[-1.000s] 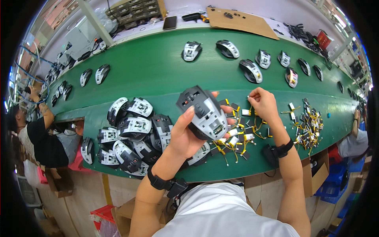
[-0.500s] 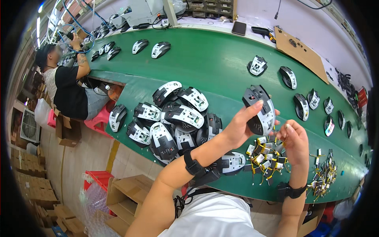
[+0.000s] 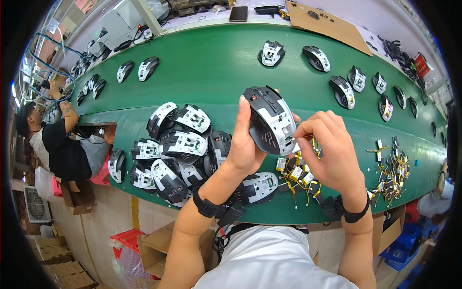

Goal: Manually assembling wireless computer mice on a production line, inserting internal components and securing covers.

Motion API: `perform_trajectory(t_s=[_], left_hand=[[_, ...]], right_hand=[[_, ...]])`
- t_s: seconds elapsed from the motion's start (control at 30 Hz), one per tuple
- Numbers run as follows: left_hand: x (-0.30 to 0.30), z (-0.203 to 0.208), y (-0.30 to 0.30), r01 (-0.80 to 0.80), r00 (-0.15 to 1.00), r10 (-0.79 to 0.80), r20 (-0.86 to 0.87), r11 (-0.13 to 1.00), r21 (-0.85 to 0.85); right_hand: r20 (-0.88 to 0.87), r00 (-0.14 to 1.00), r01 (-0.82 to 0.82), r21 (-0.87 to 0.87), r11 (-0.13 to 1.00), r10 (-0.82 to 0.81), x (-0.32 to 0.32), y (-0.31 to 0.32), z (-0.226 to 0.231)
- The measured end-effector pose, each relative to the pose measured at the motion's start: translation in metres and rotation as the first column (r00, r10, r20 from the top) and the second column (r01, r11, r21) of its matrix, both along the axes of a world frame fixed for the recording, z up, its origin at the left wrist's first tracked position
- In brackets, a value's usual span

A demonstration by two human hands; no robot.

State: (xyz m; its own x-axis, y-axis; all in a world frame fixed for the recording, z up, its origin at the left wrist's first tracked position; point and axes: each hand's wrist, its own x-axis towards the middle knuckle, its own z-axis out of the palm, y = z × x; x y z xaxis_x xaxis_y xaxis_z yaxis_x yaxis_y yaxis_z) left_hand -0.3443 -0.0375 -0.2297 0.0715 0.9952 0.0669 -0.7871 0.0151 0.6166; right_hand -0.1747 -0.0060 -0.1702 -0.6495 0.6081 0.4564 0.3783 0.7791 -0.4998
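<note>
My left hand (image 3: 244, 147) grips a black and white computer mouse (image 3: 273, 118) above the bench, its thumb along the near side. The top shell is off, so white inner parts show. My right hand (image 3: 329, 151) is closed in a pinch against the right lower end of this mouse; what sits between the fingertips is too small to make out. Beneath that hand lies a pile of small batteries (image 3: 307, 178) with thin wires, partly hidden by the fingers. Left of my left forearm, several similar open mice (image 3: 185, 144) are heaped together.
A green bench (image 3: 207, 62) carries more mice (image 3: 315, 58) along its far side. To the right lies another heap of wired batteries (image 3: 392, 176). A phone (image 3: 238, 14) and a cardboard sheet (image 3: 327, 24) rest on the back ledge. A co-worker (image 3: 62, 139) sits at far left.
My left hand has brought the mouse nearer and turned it. My right fingers have come up against its end. The whole view has shifted to the right.
</note>
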Motion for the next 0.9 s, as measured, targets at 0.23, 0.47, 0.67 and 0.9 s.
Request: perform_trajectory(t_s=[0.23,0.47,0.67,0.9], left_hand=[[0.010,0.004,-0.001,-0.060,0.995,0.057,-0.085,0.997,-0.038],[0.007,0.003,0.000,-0.030,0.998,0.026,-0.055,0.997,-0.074],[0.005,0.001,0.001,-0.053,0.996,0.045,-0.072,0.993,-0.107],[-0.002,0.000,-0.005,-0.126,0.992,0.125,-0.011,0.980,-0.152]], right_hand=[[0.056,0.995,-0.098,0.272,0.957,0.086,0.002,0.005,-0.007],[0.041,0.995,-0.099,0.171,0.980,0.094,-0.001,0.008,-0.017],[0.025,0.993,-0.120,0.117,0.986,0.118,0.000,0.009,-0.019],[0.009,0.972,-0.234,0.026,0.972,0.234,-0.001,0.013,-0.018]])
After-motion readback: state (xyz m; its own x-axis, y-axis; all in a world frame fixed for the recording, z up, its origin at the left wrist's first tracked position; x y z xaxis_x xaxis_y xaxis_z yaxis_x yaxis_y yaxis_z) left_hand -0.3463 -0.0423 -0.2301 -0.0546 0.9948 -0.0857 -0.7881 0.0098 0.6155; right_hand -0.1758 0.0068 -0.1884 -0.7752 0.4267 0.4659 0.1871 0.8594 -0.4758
